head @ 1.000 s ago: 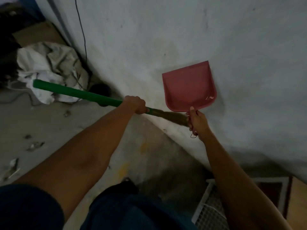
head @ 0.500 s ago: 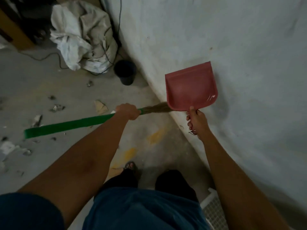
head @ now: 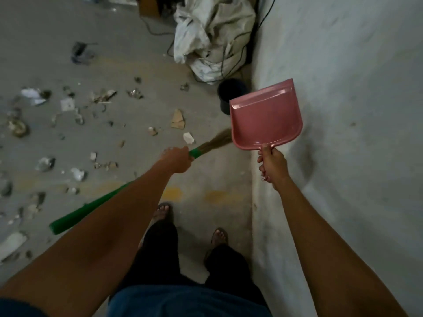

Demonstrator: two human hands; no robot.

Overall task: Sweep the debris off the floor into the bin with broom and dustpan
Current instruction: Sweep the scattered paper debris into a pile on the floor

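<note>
Left hand closed in a full fist round the green handle of the broom, gripping just behind the straw bristles. Handle slanting back and down to the left beneath the forearm; bristle tuft pointing up and right, its tip hidden behind the lower left corner of the dustpan.

Right hand wrapped tight round the dustpan's short handle, thumb on top against the pan's rear edge, fingers curled under. Pink pan held up off the floor, tray facing the camera, empty as far as can be seen, close beside the pale wall.

Hands apart, each clamped on its own tool.

Debris scattered over the grey concrete floor to the left: scraps of paper, torn cardboard, small crumpled bits, none of it touching broom or pan. Small black bin standing at the foot of the wall, partly hidden behind the pan's upper left corner. Beyond it, a heap of white sacks with black cables draped across. Two sandalled feet below, near the wall's base.
</note>
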